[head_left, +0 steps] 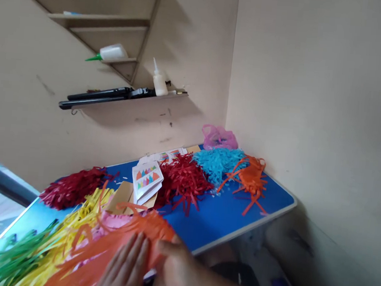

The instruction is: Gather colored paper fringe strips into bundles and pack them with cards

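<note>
A sheet of orange fringed paper lies at the near edge of the table, its cut strips trailing to the left. My left hand rests flat on it, fingers stretched out side by side. At the paper's right end, my right hand is closed on its edge, the thumb on top; its lower fingers are partly hidden. Pink paper shows beneath the orange. Yellow paper strips and green strips spread to the left of my hands.
On the blue table are dark red paper bunches, printed cards, a blue bunch, an orange bunch and a pink plastic bag. A wall shelf holds a glue bottle and black tools.
</note>
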A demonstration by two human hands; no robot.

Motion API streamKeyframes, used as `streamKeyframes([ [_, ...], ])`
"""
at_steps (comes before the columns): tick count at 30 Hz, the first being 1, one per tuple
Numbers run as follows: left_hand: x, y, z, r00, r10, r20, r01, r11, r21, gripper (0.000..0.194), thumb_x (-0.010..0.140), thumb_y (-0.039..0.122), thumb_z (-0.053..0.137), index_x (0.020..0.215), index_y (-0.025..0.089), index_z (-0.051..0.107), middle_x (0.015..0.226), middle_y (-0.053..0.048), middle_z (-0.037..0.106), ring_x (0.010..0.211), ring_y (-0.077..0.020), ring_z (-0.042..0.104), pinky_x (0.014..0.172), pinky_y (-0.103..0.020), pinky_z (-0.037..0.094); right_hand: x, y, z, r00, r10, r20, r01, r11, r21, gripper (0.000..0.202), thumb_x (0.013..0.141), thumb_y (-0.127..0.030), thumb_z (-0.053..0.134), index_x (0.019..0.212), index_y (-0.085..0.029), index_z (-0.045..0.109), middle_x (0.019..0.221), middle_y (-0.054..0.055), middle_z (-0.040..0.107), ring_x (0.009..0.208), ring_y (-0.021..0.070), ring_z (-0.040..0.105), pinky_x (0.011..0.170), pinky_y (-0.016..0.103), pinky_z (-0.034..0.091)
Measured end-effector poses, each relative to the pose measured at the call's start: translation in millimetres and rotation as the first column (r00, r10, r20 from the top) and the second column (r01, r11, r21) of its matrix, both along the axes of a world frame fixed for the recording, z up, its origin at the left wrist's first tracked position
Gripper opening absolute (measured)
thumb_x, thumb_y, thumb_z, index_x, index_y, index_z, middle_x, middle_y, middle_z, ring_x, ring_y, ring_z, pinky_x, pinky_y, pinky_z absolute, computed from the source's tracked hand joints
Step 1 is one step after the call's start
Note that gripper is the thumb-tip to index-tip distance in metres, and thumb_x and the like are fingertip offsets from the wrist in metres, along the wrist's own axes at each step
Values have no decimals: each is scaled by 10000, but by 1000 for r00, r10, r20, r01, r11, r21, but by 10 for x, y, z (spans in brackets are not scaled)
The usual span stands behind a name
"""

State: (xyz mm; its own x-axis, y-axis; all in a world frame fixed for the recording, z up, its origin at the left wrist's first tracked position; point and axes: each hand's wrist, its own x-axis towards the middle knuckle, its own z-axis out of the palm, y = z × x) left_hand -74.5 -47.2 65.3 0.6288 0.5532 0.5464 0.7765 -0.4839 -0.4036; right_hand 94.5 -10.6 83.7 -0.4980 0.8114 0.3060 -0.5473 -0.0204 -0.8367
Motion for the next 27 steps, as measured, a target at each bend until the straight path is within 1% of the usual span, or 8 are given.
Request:
streamKeyframes([
  [4, 773, 338, -627, 987, -27, 157, 34, 998, -43, 520, 760, 45, 420, 1234, 139, 611, 1263, -132, 670, 1190, -268, 605, 990, -405, 476, 845, 252, -453, 981, -147, -126, 98, 938, -334, 487, 773, -418, 705, 1205, -223, 594, 1197, 86, 668, 1113, 275, 616, 980, 471, 456],
  [7, 1081, 463, -986, 985, -29, 170, 58, 984, -170, 539, 713, 36, 455, 1199, 174, 644, 1280, -126, 661, 1174, -271, 620, 958, -419, 511, 1743, 359, -747, 899, -373, 229, 438, 788, -433, 462, 686, -384, 770, 1083, -183, 643, 1102, 109, 704, 1077, 297, 637, 1005, 492, 431],
  [11, 1183, 462, -1151, 986, 77, 148, -33, 960, -279, 575, 708, 31, 497, 1212, 262, 650, 1300, -119, 647, 1176, -278, 624, 943, -415, 521, 2123, 224, -864, 103, -847, 521, 933, 264, 245, 462, 796, -488, 635, 1156, -199, 610, 1227, 144, 639, 1175, 327, 561, 1006, 537, 414],
  [12, 1189, 447, -1148, 983, 108, 149, -59, 951, -303, 568, 720, 39, 505, 1218, 274, 648, 1309, -118, 642, 1186, -279, 617, 952, -418, 515, 1990, 163, -868, 35, -863, 503, 842, 296, 450, 427, 835, -472, 601, 1173, -211, 613, 1230, 139, 640, 1183, 321, 554, 1014, 530, 410],
  [16, 1204, 379, -1100, 977, 164, 139, -105, 928, -357, 494, 759, 111, 541, 1212, 270, 659, 1297, -84, 656, 1219, -273, 593, 983, -414, 491, 1248, 185, -796, 319, -675, 665, 32, 709, 705, 349, 923, -389, 511, 1251, -316, 603, 1266, 38, 654, 1256, 251, 519, 1143, 519, 267],
  [19, 1216, 330, -1090, 971, 208, 120, -151, 918, -367, 513, 747, 102, 538, 1212, 282, 662, 1305, -93, 650, 1219, -263, 593, 984, -414, 478, 1244, 471, -726, 57, -721, 691, 16, 693, 721, 370, 949, -382, 461, 1288, -298, 583, 1343, 70, 604, 1314, 310, 455, 1121, 667, 143],
  [23, 1272, 287, -1054, 951, 263, 160, -183, 901, -393, 527, 760, 80, 518, 1220, 296, 655, 1321, -132, 628, 1216, -280, 596, 961, -437, 476, 1641, 535, -721, -425, -779, 462, 292, 365, 884, 424, 938, -381, 462, 1275, -160, 595, 1368, 223, 534, 1350, 448, 350, 1021, 753, 189],
  [27, 1264, 294, -993, 942, 272, 195, -154, 870, -468, 496, 777, 68, 508, 1219, 240, 651, 1331, -118, 621, 1230, -277, 584, 963, -426, 470, 1555, 250, -759, 148, -792, 592, -173, 568, 805, 571, 841, -458, 616, 1347, -213, 514, 1387, 125, 547, 1311, 311, 450, 1096, 525, 317],
])
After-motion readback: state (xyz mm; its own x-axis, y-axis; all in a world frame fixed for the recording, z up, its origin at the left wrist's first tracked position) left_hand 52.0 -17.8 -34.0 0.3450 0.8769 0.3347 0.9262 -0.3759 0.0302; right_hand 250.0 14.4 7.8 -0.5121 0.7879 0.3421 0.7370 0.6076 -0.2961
